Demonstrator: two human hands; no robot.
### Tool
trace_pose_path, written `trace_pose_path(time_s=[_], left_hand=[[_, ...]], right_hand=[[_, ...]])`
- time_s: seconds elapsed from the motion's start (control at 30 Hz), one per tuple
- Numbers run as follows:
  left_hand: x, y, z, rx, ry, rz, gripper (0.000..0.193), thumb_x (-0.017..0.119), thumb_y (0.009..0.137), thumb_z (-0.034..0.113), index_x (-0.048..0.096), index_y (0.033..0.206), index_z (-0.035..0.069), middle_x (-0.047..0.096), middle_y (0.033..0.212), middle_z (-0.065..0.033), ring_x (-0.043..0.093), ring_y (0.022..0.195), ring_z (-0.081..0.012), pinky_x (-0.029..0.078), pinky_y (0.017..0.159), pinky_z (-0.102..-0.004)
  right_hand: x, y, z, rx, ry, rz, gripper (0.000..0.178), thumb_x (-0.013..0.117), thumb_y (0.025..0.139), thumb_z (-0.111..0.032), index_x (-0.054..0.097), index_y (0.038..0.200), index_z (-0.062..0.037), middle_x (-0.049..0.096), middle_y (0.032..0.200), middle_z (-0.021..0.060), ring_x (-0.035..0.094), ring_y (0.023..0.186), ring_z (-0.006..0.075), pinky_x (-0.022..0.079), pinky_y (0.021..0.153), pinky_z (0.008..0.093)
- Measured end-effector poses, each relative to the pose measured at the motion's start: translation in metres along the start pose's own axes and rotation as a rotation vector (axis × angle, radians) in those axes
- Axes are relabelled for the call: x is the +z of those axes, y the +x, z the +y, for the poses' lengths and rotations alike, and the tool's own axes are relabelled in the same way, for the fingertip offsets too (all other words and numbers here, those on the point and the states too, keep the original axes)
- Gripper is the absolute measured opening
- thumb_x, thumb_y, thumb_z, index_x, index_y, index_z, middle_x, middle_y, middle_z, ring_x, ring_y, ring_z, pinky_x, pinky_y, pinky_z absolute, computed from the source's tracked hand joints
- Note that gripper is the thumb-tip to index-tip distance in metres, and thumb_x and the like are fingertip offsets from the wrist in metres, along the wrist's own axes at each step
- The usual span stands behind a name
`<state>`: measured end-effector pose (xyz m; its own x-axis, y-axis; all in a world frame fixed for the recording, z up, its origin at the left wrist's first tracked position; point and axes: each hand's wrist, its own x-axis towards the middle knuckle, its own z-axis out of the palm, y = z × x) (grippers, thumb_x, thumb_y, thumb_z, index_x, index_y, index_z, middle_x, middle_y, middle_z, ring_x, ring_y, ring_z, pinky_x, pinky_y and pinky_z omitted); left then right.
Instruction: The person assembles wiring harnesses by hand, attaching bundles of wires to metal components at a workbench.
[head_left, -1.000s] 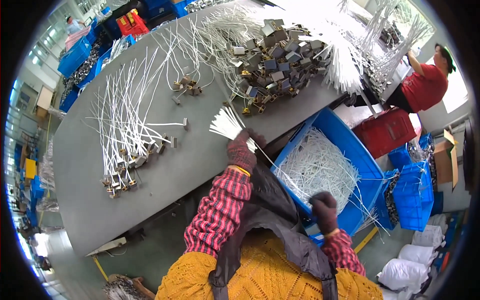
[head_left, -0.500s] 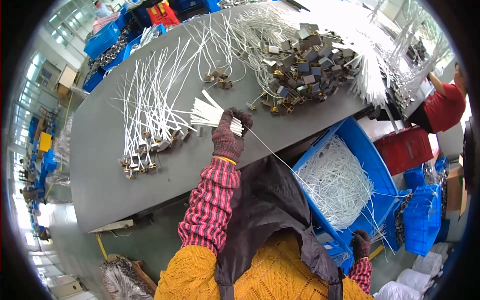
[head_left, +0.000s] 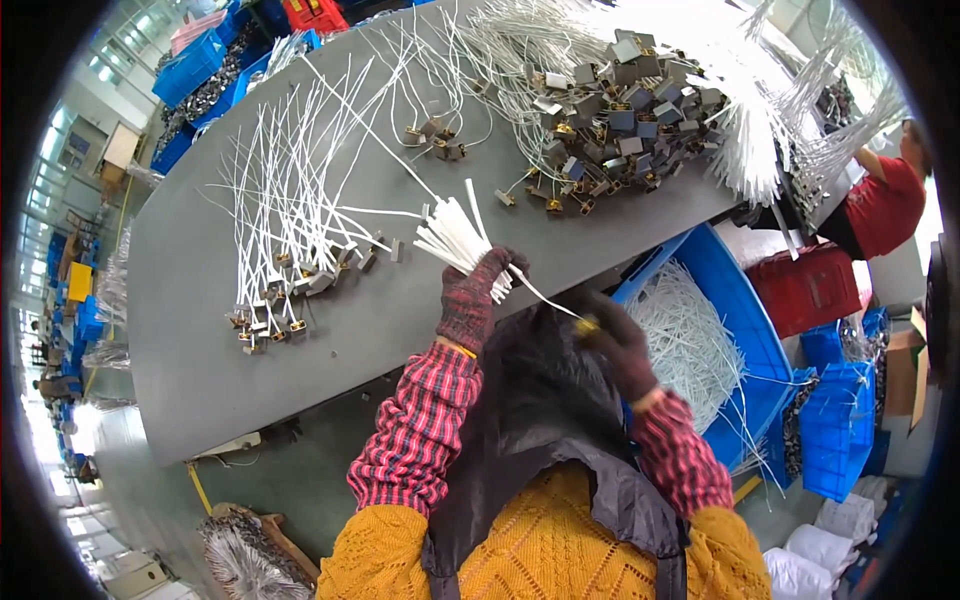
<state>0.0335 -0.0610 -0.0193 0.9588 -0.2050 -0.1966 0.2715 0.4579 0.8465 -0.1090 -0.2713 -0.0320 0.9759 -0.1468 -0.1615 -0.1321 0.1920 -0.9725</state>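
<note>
My left hand [head_left: 472, 300], in a dark knitted glove, is closed round a bundle of short white tubes [head_left: 450, 235] above the table's near edge. The tubes fan out up and to the left. A white wire [head_left: 548, 298] runs from this hand to my right hand [head_left: 622, 350], gloved and blurred by motion, just to its right. At the right fingertips, where the wire ends, a small yellowish piece [head_left: 588, 326] shows; its kind is unclear. Left of my hands lie small grey-and-brass blocks [head_left: 275, 300] with long white wires attached.
A large heap of similar blocks [head_left: 630, 120] covers the grey table's [head_left: 360, 290] far right. A blue bin [head_left: 765, 350] of white tube pieces [head_left: 690, 340] stands at the right. Beyond it are a red case [head_left: 805, 290] and a person in red [head_left: 885, 210].
My right hand has come up from beside the blue bin to near my left hand. The left hand has shifted slightly right and down, still holding the tubes.
</note>
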Motion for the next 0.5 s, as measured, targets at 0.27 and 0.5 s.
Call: trace_pose_path(time_s=[0.27, 0.5], left_hand=[[-0.039, 0.027, 0.050, 0.264, 0.657, 0.406, 0.025, 0.070, 0.089, 0.023, 0.069, 0.095, -0.001, 0.068, 0.076, -0.0058, 0.068, 0.068, -0.0157, 0.054, 0.062, -0.0286], [-0.117, -0.008, 0.081, 0.010, 0.136, 0.579, 0.026, 0.065, 0.092, 0.024, 0.061, 0.098, -0.002, 0.065, 0.076, -0.0143, 0.067, 0.057, -0.0267, 0.057, 0.050, -0.0370]], right_hand=[[0.159, 0.130, -0.012, -0.279, -0.319, -0.025, 0.036, 0.066, 0.090, -0.006, 0.058, 0.125, -0.0059, 0.068, 0.105, 0.0090, 0.069, 0.087, 0.0205, 0.056, 0.083, 0.0353], [0.126, 0.202, -0.030, -0.502, -1.349, 0.269, 0.050, 0.073, 0.085, -0.034, 0.057, 0.129, -0.0160, 0.069, 0.101, 0.0177, 0.068, 0.090, 0.0363, 0.054, 0.076, 0.0460]])
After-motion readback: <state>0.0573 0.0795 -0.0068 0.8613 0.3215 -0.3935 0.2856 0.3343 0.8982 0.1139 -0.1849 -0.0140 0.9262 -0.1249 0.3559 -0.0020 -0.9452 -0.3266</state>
